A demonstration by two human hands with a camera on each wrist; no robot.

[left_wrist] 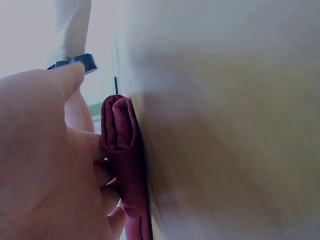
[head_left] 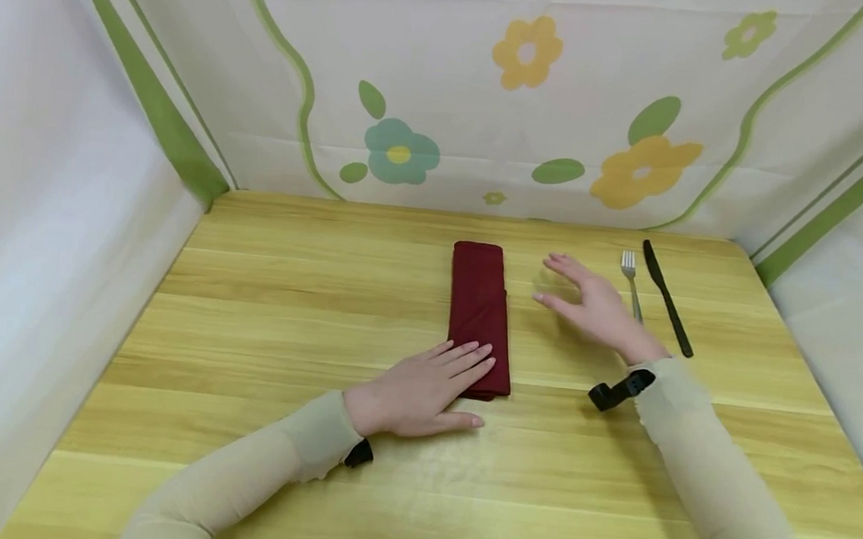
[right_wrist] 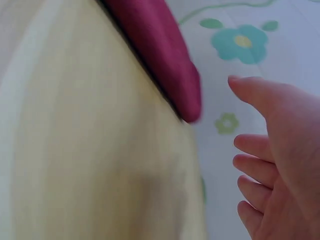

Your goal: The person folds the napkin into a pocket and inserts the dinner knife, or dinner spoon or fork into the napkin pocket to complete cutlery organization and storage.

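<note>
A dark red cloth [head_left: 478,289], folded into a long narrow strip, lies on the wooden table with its long side running away from me. My left hand [head_left: 430,390] rests flat on its near end, fingers straight and thumb out to the side over the wood. In the left wrist view the rolled layers of the cloth [left_wrist: 120,125] show at its end, under the fingers. To the right, my right hand [head_left: 594,306] is held apart from the cloth with nothing in it, thumb and fingers spread. The right wrist view shows the cloth [right_wrist: 160,55] beyond that hand's thumb.
A fork [head_left: 630,283] lies right of the cloth, partly hidden behind my right hand. Beside it is a black knife [head_left: 667,298]. A white curtain with printed flowers [head_left: 481,98] hangs along the table's far edge, and white fabric [head_left: 46,192] hangs at the left side.
</note>
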